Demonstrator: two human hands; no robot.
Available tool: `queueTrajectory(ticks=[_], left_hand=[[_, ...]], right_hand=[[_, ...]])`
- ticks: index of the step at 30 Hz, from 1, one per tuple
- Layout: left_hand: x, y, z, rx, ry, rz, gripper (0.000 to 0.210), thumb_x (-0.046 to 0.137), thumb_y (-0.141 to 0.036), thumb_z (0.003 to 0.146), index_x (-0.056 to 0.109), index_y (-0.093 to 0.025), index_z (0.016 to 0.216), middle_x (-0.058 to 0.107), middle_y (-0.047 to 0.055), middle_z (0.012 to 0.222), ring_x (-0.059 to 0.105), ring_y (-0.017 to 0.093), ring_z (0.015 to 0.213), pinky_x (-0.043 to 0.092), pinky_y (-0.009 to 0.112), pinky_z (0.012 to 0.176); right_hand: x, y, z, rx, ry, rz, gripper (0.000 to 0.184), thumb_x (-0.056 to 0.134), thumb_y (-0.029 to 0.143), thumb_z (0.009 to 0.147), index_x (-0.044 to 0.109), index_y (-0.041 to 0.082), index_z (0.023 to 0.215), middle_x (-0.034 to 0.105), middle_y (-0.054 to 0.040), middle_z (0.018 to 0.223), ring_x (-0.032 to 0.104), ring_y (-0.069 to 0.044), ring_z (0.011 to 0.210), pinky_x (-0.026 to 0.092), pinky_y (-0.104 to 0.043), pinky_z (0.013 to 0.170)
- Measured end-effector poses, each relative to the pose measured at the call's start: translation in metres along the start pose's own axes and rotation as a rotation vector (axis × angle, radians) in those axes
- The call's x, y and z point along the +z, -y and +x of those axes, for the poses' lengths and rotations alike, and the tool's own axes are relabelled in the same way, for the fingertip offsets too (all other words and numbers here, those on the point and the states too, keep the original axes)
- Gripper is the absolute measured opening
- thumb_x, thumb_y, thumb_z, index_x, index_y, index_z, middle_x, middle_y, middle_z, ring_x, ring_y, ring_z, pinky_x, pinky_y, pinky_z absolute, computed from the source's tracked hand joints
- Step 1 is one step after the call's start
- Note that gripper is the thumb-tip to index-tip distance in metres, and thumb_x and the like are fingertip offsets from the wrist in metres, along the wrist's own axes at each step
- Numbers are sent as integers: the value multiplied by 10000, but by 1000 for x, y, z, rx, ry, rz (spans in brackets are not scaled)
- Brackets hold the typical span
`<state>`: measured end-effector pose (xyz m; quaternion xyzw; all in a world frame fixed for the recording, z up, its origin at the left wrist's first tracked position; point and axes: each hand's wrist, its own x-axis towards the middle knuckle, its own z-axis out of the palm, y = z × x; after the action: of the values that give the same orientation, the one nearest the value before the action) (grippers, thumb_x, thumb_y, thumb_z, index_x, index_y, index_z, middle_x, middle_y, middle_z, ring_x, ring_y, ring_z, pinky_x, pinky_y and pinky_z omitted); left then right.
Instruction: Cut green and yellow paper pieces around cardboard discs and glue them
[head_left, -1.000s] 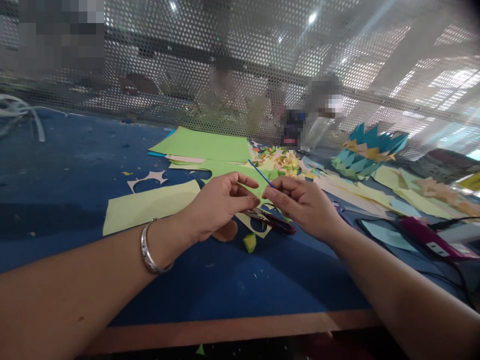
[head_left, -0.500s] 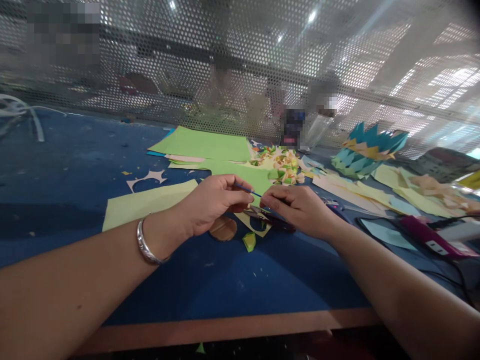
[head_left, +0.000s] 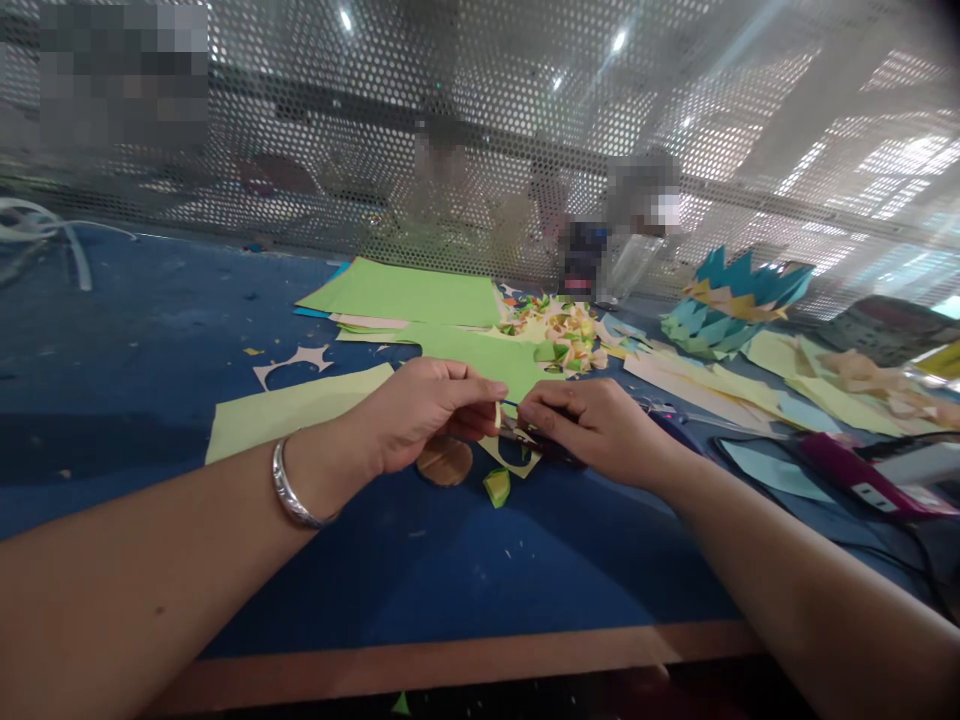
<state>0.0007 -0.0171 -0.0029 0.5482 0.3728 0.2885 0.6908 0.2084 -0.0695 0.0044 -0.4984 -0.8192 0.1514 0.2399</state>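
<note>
My left hand (head_left: 442, 405), with a silver bangle on its wrist, pinches a small pale yellow paper piece (head_left: 497, 416) between thumb and fingers. My right hand (head_left: 581, 412) is closed on a thin blue stick (head_left: 511, 403), whose far end reaches the left fingertips. Most of the stick is hidden in the fingers. Beneath the hands lie dark-handled scissors (head_left: 555, 450), partly covered, and a paper offcut with a round hole (head_left: 529, 466). A round brown disc (head_left: 444, 463) rests below the left hand, with a small folded green paper piece (head_left: 496, 488) to its right.
Green paper sheets (head_left: 420, 292) and a pile of curled paper bits (head_left: 566, 330) lie farther back. A teal paper crown-like form (head_left: 739, 300) stands at right, near a magenta power strip (head_left: 874, 470) with cables. A perforated metal screen (head_left: 337, 130) borders the blue table (head_left: 480, 590).
The pale yellow paper piece now shows at my left fingertips, and the left thumb has stretched over it. Less of the blue stick shows. The right hand has barely moved.
</note>
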Motion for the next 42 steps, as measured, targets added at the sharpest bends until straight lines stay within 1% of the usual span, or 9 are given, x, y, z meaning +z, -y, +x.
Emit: queueTrajectory(ticks=[5, 10, 12, 16, 20, 23, 28, 34, 42], left_hand=[[1, -6, -5, 48, 14, 129, 248, 796, -344, 737, 673, -132, 705, 703, 49, 671, 633, 122, 599, 491, 238, 606], [-3, -9, -7, 220, 39, 466, 255, 713, -396, 821, 710, -145, 777, 728, 63, 715, 645, 140, 628, 488, 243, 606], [-5, -10, -7, 277, 69, 612, 297, 653, -419, 866, 710, -149, 757, 734, 72, 721, 663, 154, 634, 481, 246, 589], [-6, -11, -8, 343, 99, 743, 354, 575, -422, 917, 695, -157, 714, 736, 76, 710, 691, 173, 640, 482, 250, 572], [-8, -14, -8, 449, 141, 762, 329, 566, -393, 928, 695, -164, 730, 737, 68, 718, 694, 166, 664, 487, 247, 615], [-11, -17, -7, 484, 173, 759, 331, 555, -399, 938, 691, -167, 744, 736, 67, 725, 700, 164, 681, 492, 242, 640], [-16, -19, -5, 418, 237, 668, 333, 591, -424, 916, 690, -170, 724, 720, 62, 691, 686, 159, 652, 497, 233, 615], [-20, -17, -2, 348, 307, 521, 308, 709, -443, 827, 746, -161, 709, 726, 78, 680, 681, 173, 642, 522, 246, 616], [-19, -17, -4, 330, 274, 481, 270, 732, -408, 810, 772, -171, 686, 743, 82, 687, 679, 160, 639, 519, 230, 609]], right_hand=[[0, -1, -1, -17, 7, -1, 327, 498, 367, 993, 674, 170, 800, 608, 8, 644, 519, -102, 570, 349, -242, 565], [1, -1, -1, -1, 7, -35, 342, 501, 373, 992, 675, 167, 782, 594, 10, 620, 515, -102, 558, 335, -246, 552], [1, -2, -1, 3, 11, -47, 348, 501, 383, 992, 680, 168, 785, 591, 9, 613, 516, -105, 557, 330, -249, 547], [1, -3, -1, 9, 8, -32, 335, 516, 384, 984, 678, 170, 783, 594, 10, 612, 513, -104, 554, 336, -246, 544], [-1, -4, -1, 6, -5, 11, 354, 507, 406, 989, 670, 169, 783, 584, 9, 607, 502, -104, 556, 343, -243, 544], [-2, -4, -2, -18, -23, 39, 359, 500, 419, 995, 672, 168, 806, 594, 5, 637, 512, -106, 587, 359, -240, 560], [-1, -2, -3, -12, -10, 96, 379, 492, 428, 999, 639, 170, 765, 554, 17, 601, 470, -97, 552, 346, -240, 540], [-1, 0, -5, -1, 27, 131, 367, 494, 436, 1000, 658, 177, 798, 581, 11, 645, 477, -94, 555, 348, -238, 534], [-2, 3, -5, -6, 61, 219, 325, 532, 426, 986, 668, 183, 817, 605, 13, 659, 488, -93, 554, 373, -234, 547]])
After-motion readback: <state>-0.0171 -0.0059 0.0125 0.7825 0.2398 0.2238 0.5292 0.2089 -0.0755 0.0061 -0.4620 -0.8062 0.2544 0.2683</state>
